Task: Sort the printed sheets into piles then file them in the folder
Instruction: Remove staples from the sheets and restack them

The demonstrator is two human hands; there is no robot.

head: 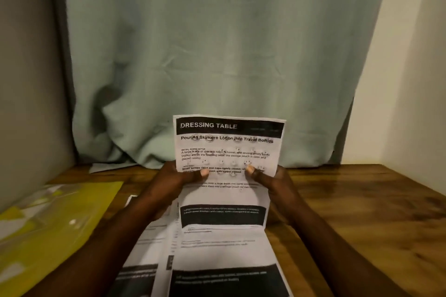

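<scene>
Two hands (pixel 226 181) pinching upright printed sheet (pixel 229 149), yellow folder (pixel 55 222) left

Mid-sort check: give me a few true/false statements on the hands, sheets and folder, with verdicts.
1. The left hand and right hand both hold the raised sheet. True.
2. Its header reads "KITCHEN". False: it reads "DRESSING TABLE".
3. The folder lies right of the hands. False: it lies on the left of the table.
4. Other sheets lie on the table below the hands. True.
5. The raised sheet is already inside the folder. False: it is held up, apart from the folder.
</scene>
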